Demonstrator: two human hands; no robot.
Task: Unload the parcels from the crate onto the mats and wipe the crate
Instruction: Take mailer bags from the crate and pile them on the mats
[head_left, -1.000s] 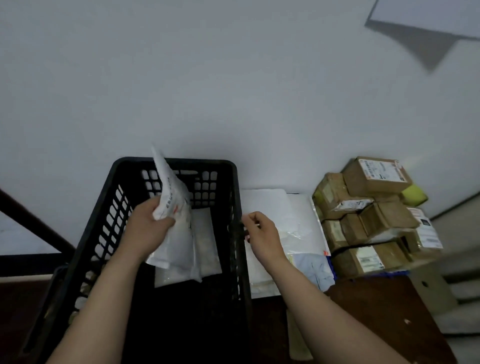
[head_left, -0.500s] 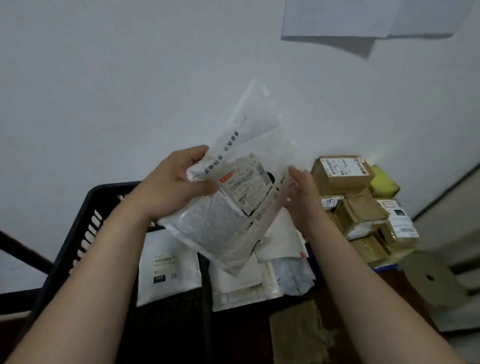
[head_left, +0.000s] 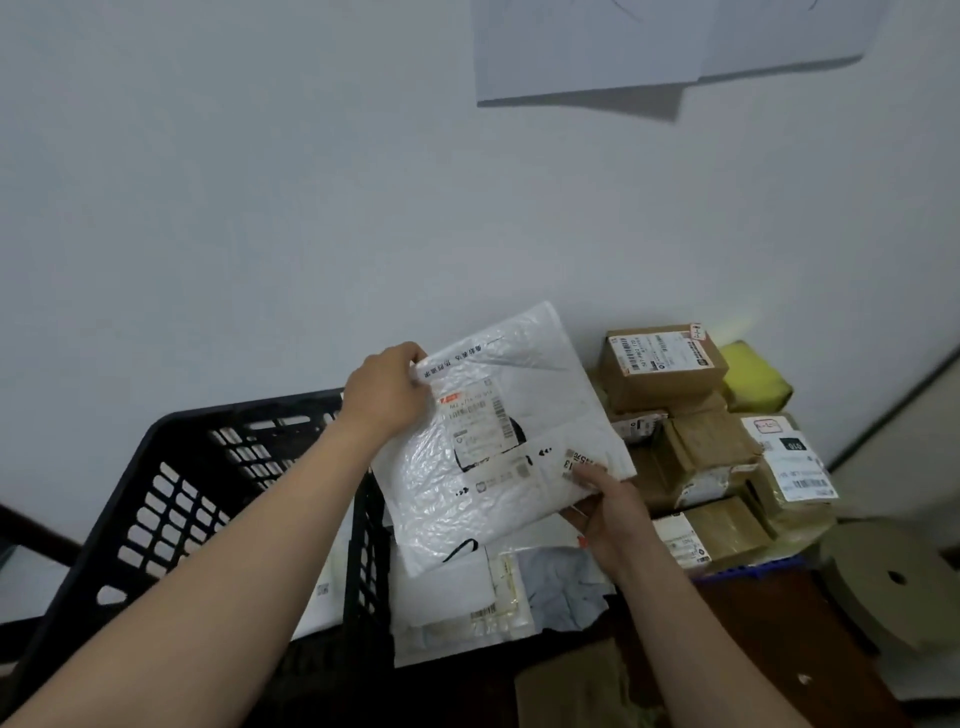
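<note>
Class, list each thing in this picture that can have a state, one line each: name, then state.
bubble mailer: held aloft, label facing the camera
left hand: grips the mailer's top corner
right hand: pinches the mailer's lower edge
crate: upright, a white parcel inside
flat parcels: piled beside the crate
cardboard boxes: stacked, closed

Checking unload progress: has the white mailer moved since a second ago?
Yes. The mailer went from inside the crate rightward past its right wall; left hand and right hand hold it above the flat parcels.
</note>
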